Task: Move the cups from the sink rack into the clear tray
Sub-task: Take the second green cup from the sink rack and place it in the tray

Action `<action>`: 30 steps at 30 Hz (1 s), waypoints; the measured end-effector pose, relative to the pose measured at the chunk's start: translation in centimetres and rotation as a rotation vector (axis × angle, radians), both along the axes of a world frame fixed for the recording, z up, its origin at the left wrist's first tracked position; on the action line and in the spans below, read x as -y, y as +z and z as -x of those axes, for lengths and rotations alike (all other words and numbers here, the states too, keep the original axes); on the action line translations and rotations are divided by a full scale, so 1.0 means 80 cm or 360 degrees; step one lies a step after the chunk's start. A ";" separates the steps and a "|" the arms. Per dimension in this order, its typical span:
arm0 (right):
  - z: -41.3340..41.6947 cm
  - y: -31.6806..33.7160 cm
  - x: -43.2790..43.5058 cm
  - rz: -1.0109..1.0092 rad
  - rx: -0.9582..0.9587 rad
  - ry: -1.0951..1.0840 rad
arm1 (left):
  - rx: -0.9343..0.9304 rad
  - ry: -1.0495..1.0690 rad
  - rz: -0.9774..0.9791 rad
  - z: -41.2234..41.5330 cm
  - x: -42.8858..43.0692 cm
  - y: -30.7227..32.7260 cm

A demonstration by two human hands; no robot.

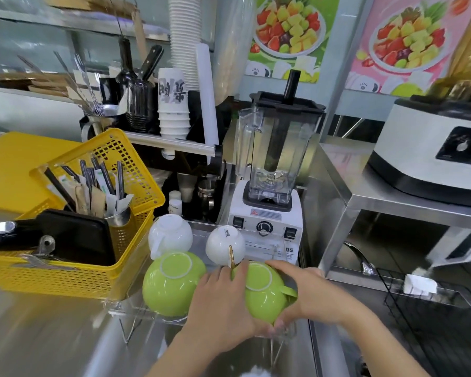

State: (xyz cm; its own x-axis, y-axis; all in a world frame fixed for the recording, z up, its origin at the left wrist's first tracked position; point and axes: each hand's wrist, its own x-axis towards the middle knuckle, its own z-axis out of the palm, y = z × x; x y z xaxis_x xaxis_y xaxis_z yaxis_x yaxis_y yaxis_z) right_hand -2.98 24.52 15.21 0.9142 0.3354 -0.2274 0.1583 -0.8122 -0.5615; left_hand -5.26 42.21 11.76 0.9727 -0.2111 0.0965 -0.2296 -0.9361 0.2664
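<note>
A clear tray (136,312) on thin wire legs holds upside-down cups. Two white cups stand at its back: one (170,233) on the left, one (225,244) on the right. A green cup (172,284) rests at the front left. Both hands hold a second green cup (264,292), upside down, at the tray's front right, its handle pointing right. My left hand (218,303) grips its left side. My right hand (299,292) wraps its right side and lower rim. The black sink rack (430,303) stands at the right.
A yellow basket (74,270) with a black tray and a metal cutlery holder sits left of the clear tray. A white blender (272,186) stands right behind it. A faucet (360,257) rises near the sink rack. A white appliance (430,148) sits on the steel shelf.
</note>
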 end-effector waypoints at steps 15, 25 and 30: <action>-0.005 -0.018 0.001 -0.0264 -0.0024 0.0001 | -0.0002 -0.0077 -0.0026 0.000 -0.008 -0.006; 0.009 -0.032 -0.005 -0.0132 0.0069 -0.0065 | 0.0058 -0.0209 0.0030 0.002 -0.026 -0.008; 0.011 -0.034 -0.005 -0.0104 0.0075 -0.0062 | 0.0092 -0.0256 0.0211 0.008 -0.043 0.004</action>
